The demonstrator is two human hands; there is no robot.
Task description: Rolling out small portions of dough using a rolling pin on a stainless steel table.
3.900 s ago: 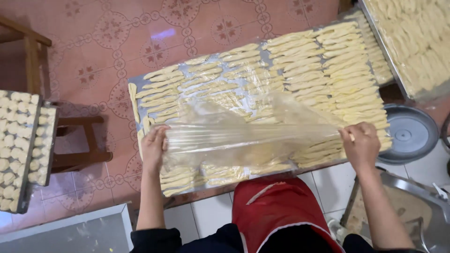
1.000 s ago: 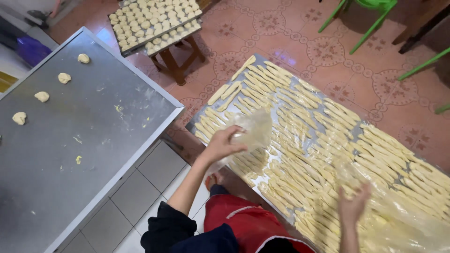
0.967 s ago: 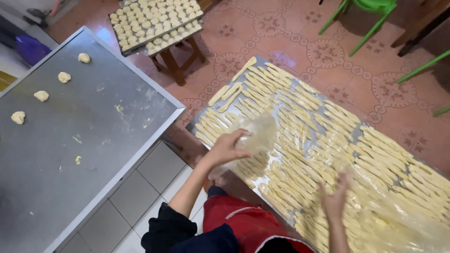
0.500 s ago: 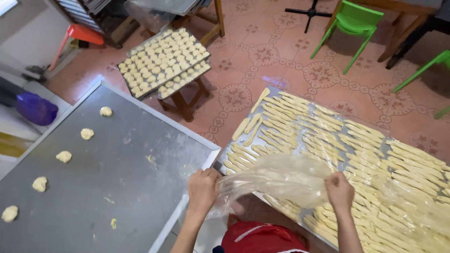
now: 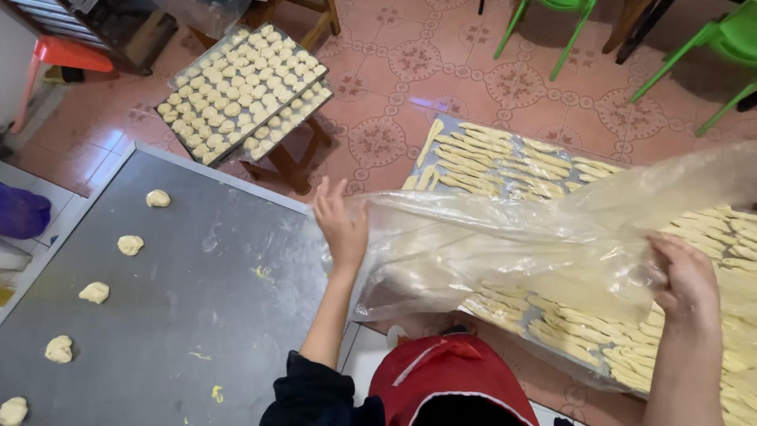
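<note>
I hold a large clear plastic sheet [image 5: 520, 244] lifted in the air. My left hand [image 5: 341, 225] grips its left edge over the corner of the metal worktable [image 5: 181, 315]. My right hand [image 5: 688, 280] pinches the sheet's right part. Under the sheet lies a flat tray [image 5: 441, 130] covered with rows of pale dough sticks [image 5: 505, 162]; the sheet hides much of it.
Several small dough lumps [image 5: 130, 245] lie along the worktable's left side. A tray of small dough pieces [image 5: 236, 87] rests on a wooden stool [image 5: 296, 162]. Green chairs [image 5: 710, 47] stand on the patterned floor at the back. A purple object [image 5: 20, 213] sits at far left.
The plastic sheet has come up off the dough sticks and is now stretched between both hands, carried left toward the metal table. My view has shifted left.
</note>
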